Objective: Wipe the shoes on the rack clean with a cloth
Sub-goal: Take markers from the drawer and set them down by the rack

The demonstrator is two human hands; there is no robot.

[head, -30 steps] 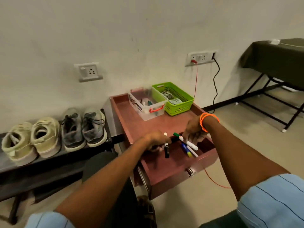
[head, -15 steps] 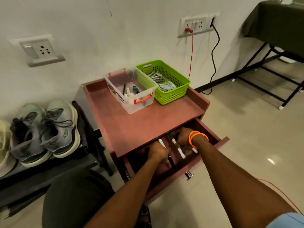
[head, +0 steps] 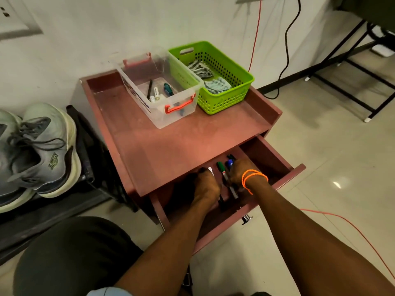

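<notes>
Left hand: left hand (head: 206, 185) down inside the open drawer (head: 269, 155), fingers curled round a marker with a white end (head: 210, 170); its dark barrel sticks out below the hand.
Right hand: right hand (head: 239, 173) also in the drawer, fingers wrapped round a bunch of markers, green marker (head: 221, 168) and blue marker (head: 229, 163) poking out on top; orange bands (head: 253, 178) on the wrist.
Drawer: pulled out from the red-brown cabinet (head: 171, 142), metal knob (head: 246, 220) on its front.
Shoes: grey sneakers (head: 40, 150) sit on the black rack (head: 85, 146) at far left, just beside the cabinet, laces up, well apart from both hands.
Cloth: folded cloths (head: 210, 79) lie in the green basket (head: 226, 97) on the cabinet top, back right, untouched.
Clear box: clear box (head: 162, 90) with red handles, touching the basket's left side, holds a few pens and markers.
Wall side: red cable (head: 255, 35) and black cable (head: 287, 50) hang down the wall behind the basket.
Floor: pale tiles, black table legs (head: 350, 82) at right.
</notes>
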